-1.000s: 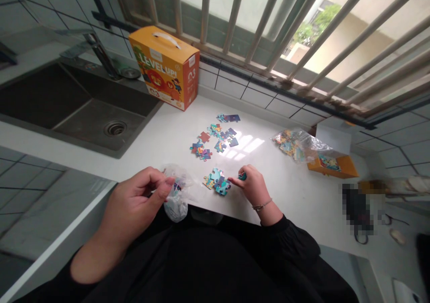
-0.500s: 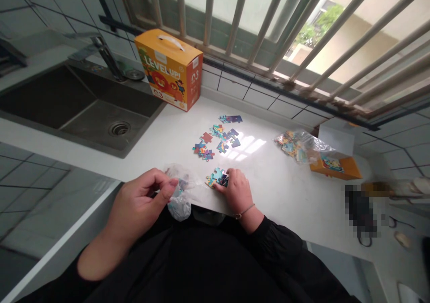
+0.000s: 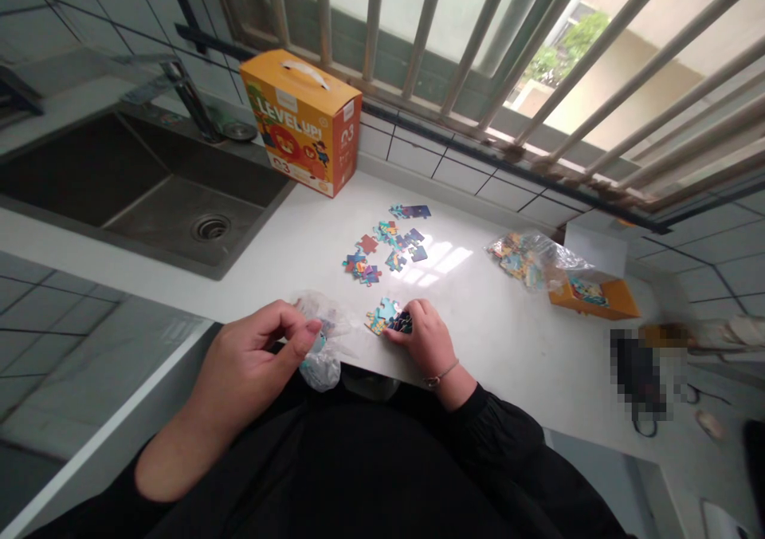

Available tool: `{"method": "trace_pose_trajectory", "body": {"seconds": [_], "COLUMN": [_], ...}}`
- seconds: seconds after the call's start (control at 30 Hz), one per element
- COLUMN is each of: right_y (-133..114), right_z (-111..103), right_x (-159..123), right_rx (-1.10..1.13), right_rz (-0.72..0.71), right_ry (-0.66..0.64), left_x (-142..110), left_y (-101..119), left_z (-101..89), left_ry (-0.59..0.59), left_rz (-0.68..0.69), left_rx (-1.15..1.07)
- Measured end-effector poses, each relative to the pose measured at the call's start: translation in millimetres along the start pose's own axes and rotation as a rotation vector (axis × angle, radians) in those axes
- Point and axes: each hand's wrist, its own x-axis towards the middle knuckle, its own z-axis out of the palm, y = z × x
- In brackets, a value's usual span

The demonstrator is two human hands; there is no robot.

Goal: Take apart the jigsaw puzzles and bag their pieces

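Observation:
My left hand (image 3: 263, 359) pinches a clear plastic bag (image 3: 323, 370) between thumb and fingers. The crumpled bag lies partly on the counter and hangs over its front edge, with small coloured bits showing inside. My right hand (image 3: 427, 340) is closed around dark puzzle pieces (image 3: 399, 323) on the counter, its thumb on the near side and fingers on the far side. Touching these on the left are light blue and yellow puzzle pieces (image 3: 382, 314). Farther back lies a loose spread of puzzle pieces (image 3: 391, 240), some overlapping; a red piece (image 3: 366, 244) is at its left.
An orange box (image 3: 299, 124) with a white handle stands at the back, beside the sink (image 3: 149, 196). To the right are a clear bag of puzzle pieces (image 3: 519, 260) and an open orange tray (image 3: 594, 293). Window bars (image 3: 421, 33) rise behind the counter (image 3: 478, 324).
My right hand has shifted slightly to the right, and more of the dark puzzle pieces shows between its thumb and fingers. My left hand stays nearly still on the bag.

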Motion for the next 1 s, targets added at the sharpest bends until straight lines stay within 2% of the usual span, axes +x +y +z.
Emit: {"method": "trace_pose_trajectory", "body": {"seconds": [0.1,0.2,0.33,0.4,0.43,0.5,0.57,0.63,0.7,0.8,0.93,1.0], "right_y": [0.1,0.5,0.3,-3.3,-6.7,-17.4,-31.7,-46.5,-59.1,-74.7,-98.5,-109.5], "right_z": [2.1,1.4,-22.0,-45.0,-57.7,-81.2,-96.5,-99.5,-91.6,-70.8,-50.9,-47.1], "right_x": [-1.3,-2.0,0.6,2.7,3.9,6.8,11.3,17.2,22.3,23.6,15.7,13.5], "right_rx": [0.021,0.108,0.362,0.655,0.821,1.071,1.155,1.126,1.084,1.09,1.202,1.272], "right_rz": [0.049,0.115,0.266,0.36,0.388,0.358,0.262,0.163,0.117,0.123,0.2,0.163], "right_ry": [-0.053,-0.051,-0.047,-0.19,-0.309,-0.565,-0.781,-0.883,-0.878,-0.789,-0.64,-0.597], "left_x": [-0.4,0.6,2.0,2.0,1.9,2.0,1.9,1.0,-1.2,-5.6,-10.0,-12.0], "left_y": [0.0,1.9,4.4,4.8,5.0,5.8,7.7,11.4,17.6,30.3,42.4,43.3], "left_z": [0.9,2.3,2.1,1.5,1.5,2.7,6.5,12.7,20.2,29.1,33.4,34.5], "left_ry": [-0.012,-0.021,-0.04,-0.055,-0.062,-0.076,-0.104,-0.156,-0.225,-0.307,-0.31,-0.303], "left_rz": [-0.025,-0.02,-0.007,-0.015,-0.018,-0.01,0.016,0.065,0.135,0.223,0.241,0.253], "left_rx": [0.007,0.011,0.001,-0.004,-0.003,0.001,-0.01,-0.049,-0.084,-0.114,-0.122,-0.106]}}
